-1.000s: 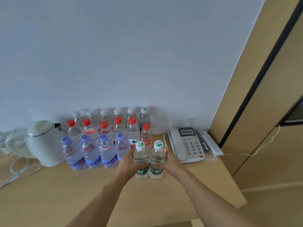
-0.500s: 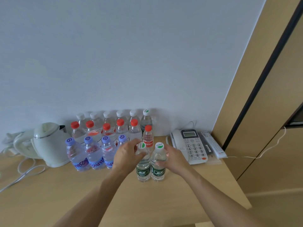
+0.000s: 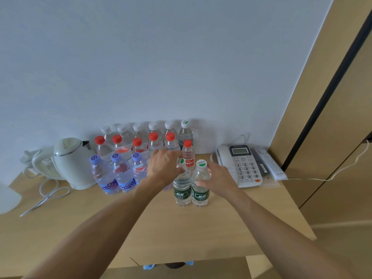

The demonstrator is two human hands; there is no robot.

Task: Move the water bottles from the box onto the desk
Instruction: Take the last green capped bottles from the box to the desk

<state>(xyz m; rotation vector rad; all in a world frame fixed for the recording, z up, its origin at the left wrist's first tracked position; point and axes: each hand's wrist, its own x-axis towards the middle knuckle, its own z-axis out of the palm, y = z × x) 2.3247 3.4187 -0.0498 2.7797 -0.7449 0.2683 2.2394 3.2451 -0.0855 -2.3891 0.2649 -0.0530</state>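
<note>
Two green-labelled water bottles stand upright side by side on the wooden desk [image 3: 201,228]. My left hand [image 3: 163,168] comes from the left and curls its fingers round the neck of the left bottle [image 3: 181,191], partly hiding its cap. My right hand [image 3: 218,178] grips the shoulder of the right bottle [image 3: 200,190], thumb on its front. Behind them stand rows of bottles: purple-capped [image 3: 120,174], red-capped [image 3: 188,156] and white-capped [image 3: 185,130] against the wall. The box is not in view.
A white kettle [image 3: 72,164] with its cord stands at the left. A desk phone [image 3: 240,166] and a remote control [image 3: 269,166] lie at the right, close to my right hand. Wooden panels close off the right side.
My left hand has slid up from the body of the left bottle to its neck. My right hand stays on the right bottle. Both bottles stand a little farther back.
</note>
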